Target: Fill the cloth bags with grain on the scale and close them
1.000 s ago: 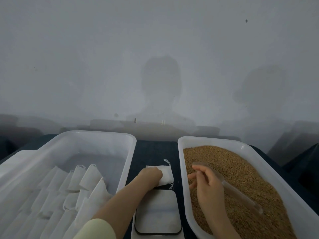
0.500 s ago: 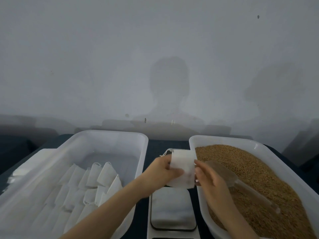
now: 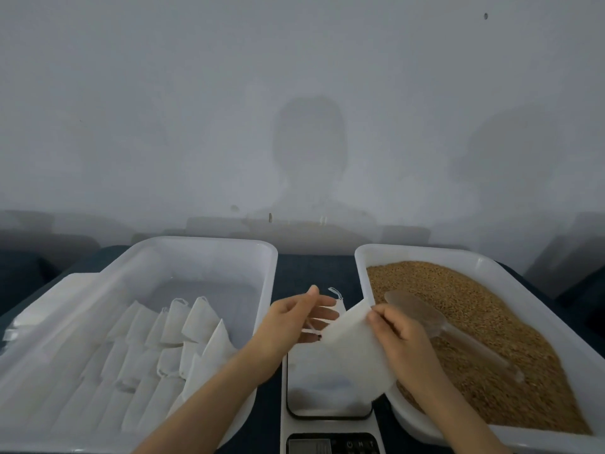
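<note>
White cloth bag (image 3: 353,348), golden-brown grain (image 3: 458,322), translucent white tubs (image 3: 209,247), dark-blue tabletop (image 3: 314,270)

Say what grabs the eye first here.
The white cloth bag, pinched by the right hand above the scale at centre, with the left hand spread beside it. Right of that, a white tray heaped with brown grain, a clear scoop lying on it. On the left, a matching tray holds rows of empty bags.
</note>
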`<state>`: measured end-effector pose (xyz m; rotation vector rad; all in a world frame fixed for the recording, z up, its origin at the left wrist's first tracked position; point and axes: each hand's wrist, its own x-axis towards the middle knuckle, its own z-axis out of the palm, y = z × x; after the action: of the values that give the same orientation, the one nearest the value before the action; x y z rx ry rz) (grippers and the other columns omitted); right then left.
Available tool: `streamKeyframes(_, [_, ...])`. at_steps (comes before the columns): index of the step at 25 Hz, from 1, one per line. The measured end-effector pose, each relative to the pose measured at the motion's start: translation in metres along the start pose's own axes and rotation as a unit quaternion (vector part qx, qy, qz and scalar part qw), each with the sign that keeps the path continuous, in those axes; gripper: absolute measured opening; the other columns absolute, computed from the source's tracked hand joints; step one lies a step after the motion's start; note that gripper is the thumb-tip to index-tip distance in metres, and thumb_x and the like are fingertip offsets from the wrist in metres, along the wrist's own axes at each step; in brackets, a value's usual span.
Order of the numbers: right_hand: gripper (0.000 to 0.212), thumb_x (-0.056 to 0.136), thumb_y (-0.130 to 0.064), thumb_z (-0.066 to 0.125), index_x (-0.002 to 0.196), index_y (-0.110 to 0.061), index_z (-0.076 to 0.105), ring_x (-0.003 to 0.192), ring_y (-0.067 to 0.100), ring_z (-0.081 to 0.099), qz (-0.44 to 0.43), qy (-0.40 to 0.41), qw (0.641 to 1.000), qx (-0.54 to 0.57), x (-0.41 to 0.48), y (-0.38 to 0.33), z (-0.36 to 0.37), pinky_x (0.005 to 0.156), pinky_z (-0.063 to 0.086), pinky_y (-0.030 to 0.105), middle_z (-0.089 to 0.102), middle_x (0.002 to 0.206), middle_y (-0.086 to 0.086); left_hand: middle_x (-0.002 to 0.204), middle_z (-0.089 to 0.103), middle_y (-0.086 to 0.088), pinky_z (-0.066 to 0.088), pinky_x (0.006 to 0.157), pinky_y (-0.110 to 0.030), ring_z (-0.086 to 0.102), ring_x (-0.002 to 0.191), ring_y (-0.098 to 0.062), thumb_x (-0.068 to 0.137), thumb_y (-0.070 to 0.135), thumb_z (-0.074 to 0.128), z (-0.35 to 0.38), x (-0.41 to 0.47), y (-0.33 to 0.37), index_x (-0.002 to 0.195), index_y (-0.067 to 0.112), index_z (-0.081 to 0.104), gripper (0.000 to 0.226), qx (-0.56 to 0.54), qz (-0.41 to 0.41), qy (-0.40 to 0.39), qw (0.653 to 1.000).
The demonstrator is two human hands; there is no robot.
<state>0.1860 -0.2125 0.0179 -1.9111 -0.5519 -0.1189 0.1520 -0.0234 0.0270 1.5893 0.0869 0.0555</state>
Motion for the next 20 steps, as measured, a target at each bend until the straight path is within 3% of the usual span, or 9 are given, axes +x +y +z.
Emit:
streamKeyframes(5, [0.023,0.094,-0.012,0.053,0.072,-0.016,0.059,0.053,0.005,0.046,-0.055,0.009,0.997,-0.059,0.0019,0.0035,0.0032,0.051,0.033,0.014,0.051,0.057,-0.006,0.081,0.073,0.009,0.048,0.064,-0.013,0.063,0.069,-0.001,0.091,0.029,0.061,0.0054,-0.0075,-0.0037,0.077,0.034,0.076,0.022,0.087,0.022,-0.057,0.994])
streamKeyframes(8, [0.018,0.091,-0.011,0.059,0.075,-0.018,0.063,0.064,0.005,0.052,-0.090,0.031,0.990,-0.107,0.0043,0.0037,0.0038,0.062,0.037,0.016,0.056,0.064,-0.008,0.082,0.073,0.011,0.049,0.067,-0.013,0.065,0.072,-0.001,0.090,0.027,0.065,0.0051,-0.0073,-0.0046,0.078,0.035,0.075,0.018,0.105,0.011,-0.076,0.991])
streamKeyframes(10, [0.005,0.087,-0.016,0.064,0.085,-0.020,0.066,0.080,0.003,0.055,-0.108,0.054,0.983,-0.138,0.0053,0.0036,0.0040,0.079,0.044,0.033,0.060,0.081,-0.014,0.082,0.073,0.010,0.048,0.066,-0.012,0.067,0.073,-0.001,0.089,0.026,0.066,0.0047,-0.0076,-0.0051,0.081,0.032,0.074,0.013,0.115,0.000,-0.090,0.989])
streamKeyframes(13, [0.016,0.083,-0.027,0.068,0.097,-0.023,0.063,0.099,0.014,0.052,-0.128,0.107,0.970,-0.178,0.0057,0.0030,0.0043,0.088,0.043,0.050,0.054,0.100,-0.013,0.079,0.073,0.009,0.049,0.066,-0.014,0.066,0.072,-0.003,0.088,0.025,0.067,0.0046,-0.0080,-0.0042,0.080,0.027,0.074,0.011,0.090,-0.010,-0.082,0.993])
streamKeyframes(15, [0.017,0.085,-0.039,0.063,0.090,-0.023,0.061,0.095,0.010,0.049,-0.164,0.097,0.967,-0.171,0.0043,-0.0005,0.0061,0.082,0.044,0.048,0.051,0.096,-0.015,0.076,0.071,0.009,0.049,0.066,-0.016,0.065,0.071,-0.003,0.087,0.025,0.068,0.0037,-0.0077,-0.0025,0.077,0.026,0.074,0.012,0.070,-0.012,-0.074,0.995])
streamKeyframes(17, [0.023,0.086,-0.046,0.054,0.082,-0.024,0.062,0.094,0.007,0.043,-0.221,0.100,0.941,-0.238,0.0014,0.0006,0.0095,0.079,0.041,0.042,0.052,0.092,-0.013,0.076,0.070,0.008,0.048,0.066,-0.017,0.064,0.072,-0.004,0.088,0.027,0.067,0.0035,-0.0072,-0.0021,0.079,0.025,0.073,0.012,0.063,-0.006,-0.069,0.996])
streamKeyframes(20, [0.034,0.088,-0.054,0.046,0.079,-0.027,0.064,0.094,0.007,0.042,-0.242,0.100,0.926,-0.272,0.0007,0.0009,0.0101,0.082,0.032,0.032,0.054,0.090,-0.013,0.079,0.069,0.007,0.048,0.068,-0.018,0.063,0.073,-0.004,0.091,0.029,0.063,0.0040,-0.0074,-0.0017,0.083,0.023,0.072,0.013,0.037,0.012,-0.060,0.997])
